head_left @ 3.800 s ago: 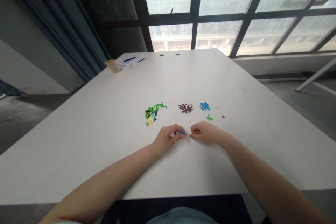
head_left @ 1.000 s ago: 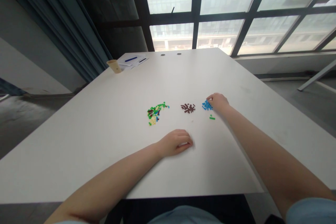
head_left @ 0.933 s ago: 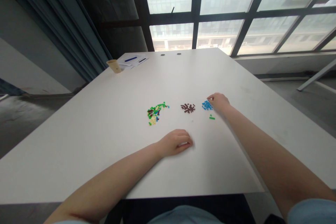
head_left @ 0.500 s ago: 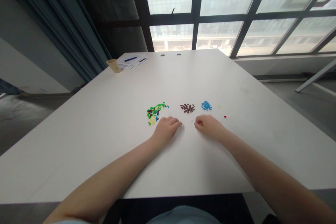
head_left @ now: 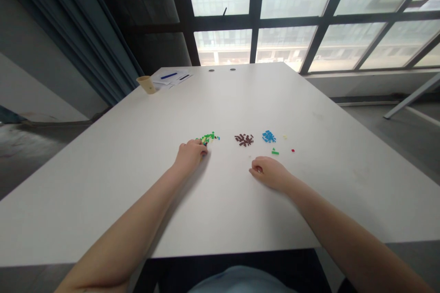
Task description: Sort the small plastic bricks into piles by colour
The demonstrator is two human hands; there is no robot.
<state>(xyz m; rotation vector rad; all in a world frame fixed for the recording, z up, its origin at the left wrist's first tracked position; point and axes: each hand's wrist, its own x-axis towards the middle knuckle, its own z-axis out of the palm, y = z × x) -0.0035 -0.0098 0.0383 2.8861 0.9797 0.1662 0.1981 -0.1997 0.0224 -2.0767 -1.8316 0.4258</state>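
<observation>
Now your left hand (head_left: 189, 154) is down on the mixed pile (head_left: 209, 137), fingers curled in at its near end; whether they pinch a piece, you can't tell from this angle. Half a second ago that hand sat to the right of the pile, palm down over bare tabletop, so the reach into the mixed pieces is new. Your right hand (head_left: 271, 172) is loosely curled, thumb close to the forefinger; can't tell if anything is between them. It has slid back a little toward you, and that uncovers the green pieces (head_left: 275, 152) just beyond it.

Further out, brown pieces (head_left: 244, 139) lie in their own heap, well apart from the mixed pile, with blue pieces (head_left: 268, 136) heaped to their right. Past those sit the pale yellow pieces (head_left: 285, 137) and a red piece (head_left: 293, 150). These heaps look unchanged, so the mixed pile seems to be where the work is, with green, yellow and brown or dark bits in it. Far left on the white table (head_left: 240, 219), the cup (head_left: 146, 84) and papers (head_left: 177, 81) stay put.
</observation>
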